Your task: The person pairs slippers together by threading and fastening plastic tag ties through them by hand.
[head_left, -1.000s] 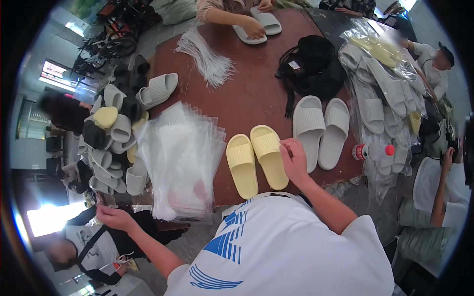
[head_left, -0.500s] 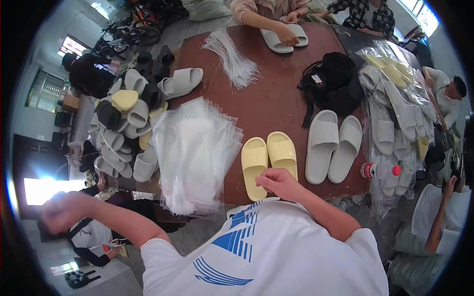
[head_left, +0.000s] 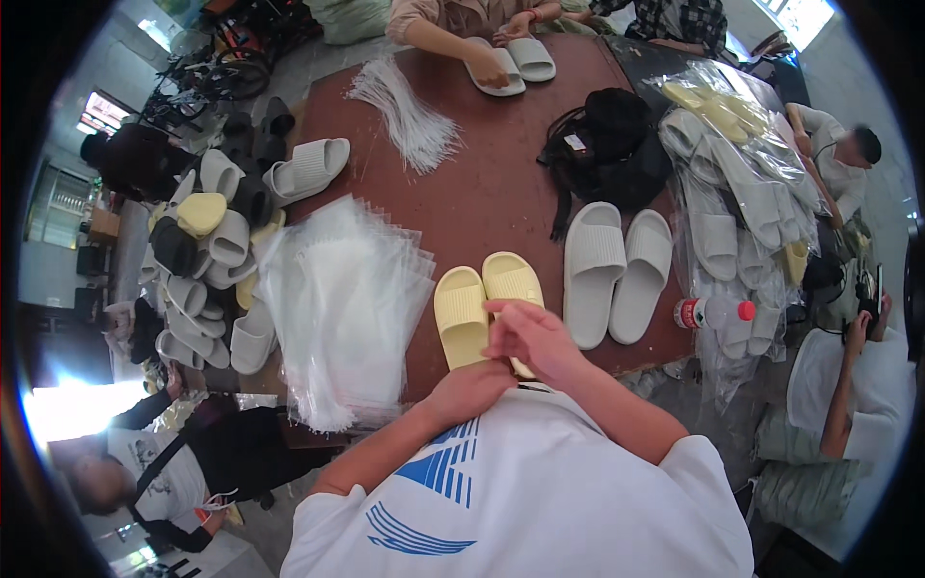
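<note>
Right hand [head_left: 532, 337] rests fingers on heel ends of yellow slide pair [head_left: 485, 306]; left hand [head_left: 472, 385] loosely curled just behind, grip unclear. Foam likely light, springy; pinch both heels together.

A pair of pale yellow, matt moulded-foam slippers [head_left: 485, 310] with ribbed straps lies on a smooth, red-brown laminate-look table [head_left: 501, 188] with a dull sheen, under the right hand [head_left: 533, 339] and left hand [head_left: 469, 387]. Beside them, a stack of clear, glossy, crinkled plastic bags [head_left: 342, 303] catches the light. A pair of light grey matt foam slippers [head_left: 617, 270] shows the same ribbed finish. A bundle of thin white plastic ties [head_left: 407, 120] lies near a black, soft woven-fabric bag [head_left: 609, 149]. Bagged slippers in shiny transparent film [head_left: 732, 188] heap at the table's edge, by a clear plastic bottle with a red cap [head_left: 713, 312].
</note>
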{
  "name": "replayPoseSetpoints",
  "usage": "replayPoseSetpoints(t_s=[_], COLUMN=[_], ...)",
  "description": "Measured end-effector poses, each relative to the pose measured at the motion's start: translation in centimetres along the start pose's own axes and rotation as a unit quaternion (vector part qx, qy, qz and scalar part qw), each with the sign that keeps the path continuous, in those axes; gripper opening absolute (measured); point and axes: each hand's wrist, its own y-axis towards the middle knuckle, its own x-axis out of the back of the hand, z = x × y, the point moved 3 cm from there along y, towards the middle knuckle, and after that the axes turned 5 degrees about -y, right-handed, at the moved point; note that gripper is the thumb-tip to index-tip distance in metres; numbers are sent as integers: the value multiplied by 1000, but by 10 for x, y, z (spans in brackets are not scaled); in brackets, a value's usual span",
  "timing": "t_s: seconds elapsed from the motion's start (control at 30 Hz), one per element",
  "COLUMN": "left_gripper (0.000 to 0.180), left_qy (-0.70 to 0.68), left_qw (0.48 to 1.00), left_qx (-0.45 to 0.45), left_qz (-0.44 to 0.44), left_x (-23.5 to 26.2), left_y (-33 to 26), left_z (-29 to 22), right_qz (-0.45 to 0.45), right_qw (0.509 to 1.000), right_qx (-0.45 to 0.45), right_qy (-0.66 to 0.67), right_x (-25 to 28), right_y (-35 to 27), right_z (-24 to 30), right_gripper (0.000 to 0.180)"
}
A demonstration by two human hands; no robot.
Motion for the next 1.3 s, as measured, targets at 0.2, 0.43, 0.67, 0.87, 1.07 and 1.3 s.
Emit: replayPoseSetpoints(t_s=[0.2, 0.43, 0.67, 0.87, 1.07, 1.3], left_gripper=[20, 23, 27, 28, 29, 28], left_qy=[55, 35, 80, 103, 142, 221], left_qw=[994, 979, 965, 973, 976, 967], left_qx=[-58, 6, -47, -25, -15, -68], left_qz=[80, -200, -245, -205, -162, -107], left_x=[-2, 53, 83, 73, 89, 96], left_y=[11, 17, 53, 76, 90, 133], left_z=[47, 58, 77, 87, 92, 64], right_qz=[-284, -93, 21, 111, 54, -30], right_qw=[948, 886, 830, 581, 572, 617], right_qx=[145, -18, -213, -364, -263, -71], right_qy=[0, -455, -514, -719, -775, -783], right_x=[86, 106, 146, 174, 137, 146], right_y=[-7, -21, -32, -70, -58, 22], right_z=[7, -56, -104, -87, -74, -71], right_gripper=[25, 36, 37, 39, 35, 34])
